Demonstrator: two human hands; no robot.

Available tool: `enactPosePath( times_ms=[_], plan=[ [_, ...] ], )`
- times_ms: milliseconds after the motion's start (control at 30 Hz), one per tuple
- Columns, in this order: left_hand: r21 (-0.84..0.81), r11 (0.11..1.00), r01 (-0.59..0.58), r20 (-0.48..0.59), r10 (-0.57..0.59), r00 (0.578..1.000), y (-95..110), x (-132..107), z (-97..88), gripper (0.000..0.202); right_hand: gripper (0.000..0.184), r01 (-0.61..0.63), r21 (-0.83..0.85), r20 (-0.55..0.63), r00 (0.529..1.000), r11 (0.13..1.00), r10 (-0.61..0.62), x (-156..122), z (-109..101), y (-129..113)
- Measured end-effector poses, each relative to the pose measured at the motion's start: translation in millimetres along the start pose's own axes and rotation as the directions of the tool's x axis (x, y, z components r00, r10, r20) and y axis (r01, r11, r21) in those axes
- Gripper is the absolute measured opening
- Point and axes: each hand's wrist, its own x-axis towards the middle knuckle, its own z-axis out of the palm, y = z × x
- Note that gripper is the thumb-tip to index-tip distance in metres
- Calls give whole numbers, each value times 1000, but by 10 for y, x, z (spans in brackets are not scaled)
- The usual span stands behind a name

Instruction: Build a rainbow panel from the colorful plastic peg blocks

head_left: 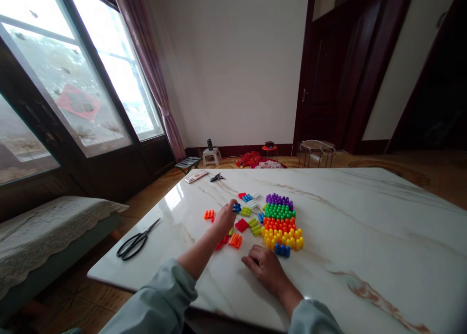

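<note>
My left hand (224,218) reaches out over the white marble table (365,236) and its fingertips pinch a small blue peg piece (237,208). My right hand (265,267) rests on the table nearer me, fingers curled, holding nothing I can see. Just beyond it stands a block of joined pegs in bands: purple (279,200), green (279,211), orange-red (279,223), yellow (283,237), with a few blue pegs (282,250) at the near edge. Loose pieces in orange (209,214), red (241,225), lime (255,227) and blue (247,197) lie scattered around my left hand.
Black scissors (136,241) lie near the table's left edge. A phone (196,176) and a small black tool (217,177) sit at the far edge. A bench with a lace cover (44,231) stands left of the table; stools and toys are on the floor beyond.
</note>
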Motion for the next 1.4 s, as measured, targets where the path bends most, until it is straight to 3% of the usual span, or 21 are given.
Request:
enactPosePath(
  times_ms=[33, 67, 133, 167, 233, 300, 367, 467, 600, 800, 1067, 1233, 1300, 1400],
  plan=[
    [-231, 972, 36, -31, -44, 999, 35, -71, 36, 27, 40, -9, 28, -15, 1000, 1000, 10, 3, -1, 7],
    [-483, 873, 72, -13, -89, 996, 70, -154, 83, 26, 37, -24, 61, -36, 999, 998, 27, 5, -5, 12],
    [-854, 478, 206, 182, -97, 978, 132, -340, 196, 28, 29, -56, 143, -68, 995, 988, 66, 6, -23, 9],
    [-918, 277, 284, 285, -38, 958, 155, -432, 252, 30, 27, -66, 188, -77, 994, 980, 82, 5, -34, 2],
    [-929, -18, 370, 369, 48, 928, 185, -585, 352, 31, 31, -79, 269, -77, 992, 960, 103, -3, -52, -20],
    [-899, -196, 390, 380, 92, 921, 197, -681, 426, 29, 35, -84, 315, -81, 990, 945, 115, -16, -61, -45],
    [-880, -291, 376, 363, 98, 927, 198, -724, 481, 28, 42, -94, 334, -99, 986, 938, 134, -34, -58, -66],
    [-889, -285, 357, 359, 48, 932, 190, -744, 555, 29, 52, -90, 320, -133, 981, 943, 139, -62, -52, -81],
    [-938, -157, 310, 322, -56, 945, 214, -772, 626, 31, 50, -61, 214, -176, 979, 975, 100, -86, -68, -88],
    [-946, 84, 313, 320, 86, 944, 282, -807, 669, 34, 33, -46, 25, -315, 948, 999, 51, -92, -96, -61],
    [-941, 149, 303, 321, 116, 940, 321, -799, 680, 46, 29, -3, -144, -504, 861, 990, -71, -91, -130, -28],
    [-937, 263, 231, 274, 139, 952, 328, -783, 710, 54, 22, 73, -117, -609, 782, 990, -130, -79, -191, -52],
    [-931, 267, 249, 288, 118, 950, 331, -775, 712, 55, 19, 52, -52, -665, 743, 997, -74, -85, -295, -37],
    [-929, 232, 289, 317, 91, 944, 349, -774, 688, 57, 25, -58, 124, -791, 597, 991, 134, -122, -573, 3]
  ],
)
